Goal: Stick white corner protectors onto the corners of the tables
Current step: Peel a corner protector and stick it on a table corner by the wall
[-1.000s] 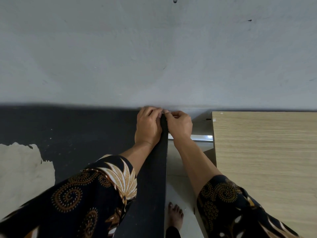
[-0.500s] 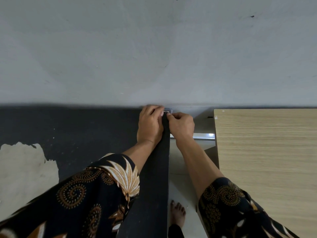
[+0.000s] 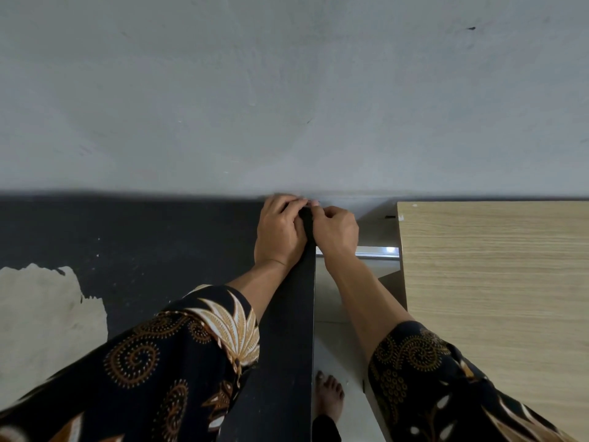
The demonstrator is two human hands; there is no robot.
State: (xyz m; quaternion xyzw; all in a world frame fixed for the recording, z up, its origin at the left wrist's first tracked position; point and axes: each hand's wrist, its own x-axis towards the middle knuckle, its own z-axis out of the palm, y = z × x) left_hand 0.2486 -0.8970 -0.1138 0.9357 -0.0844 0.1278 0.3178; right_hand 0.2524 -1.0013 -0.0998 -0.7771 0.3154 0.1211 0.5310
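A black table [image 3: 159,244] stands against the grey wall, and its far right corner lies under my fingers. My left hand [image 3: 280,231] rests on the tabletop with its fingertips curled over that corner. From the side of the table edge, my right hand [image 3: 334,231] pinches the same corner. The white corner protector [image 3: 310,203] shows only as a pale sliver between the fingertips of both hands; the rest of it is hidden. A light wooden table [image 3: 494,282] stands to the right, across a narrow gap.
The grey wall [image 3: 287,90] runs right behind both tables. A pale peeled patch [image 3: 41,314] marks the black tabletop at the left. In the gap, a metal bar [image 3: 376,251] spans between the tables and my bare foot [image 3: 330,393] stands on the pale floor.
The small pale piece that showed at my fingertips half a second ago is now almost covered. Both hands have closed tighter over the corner and stayed in place.
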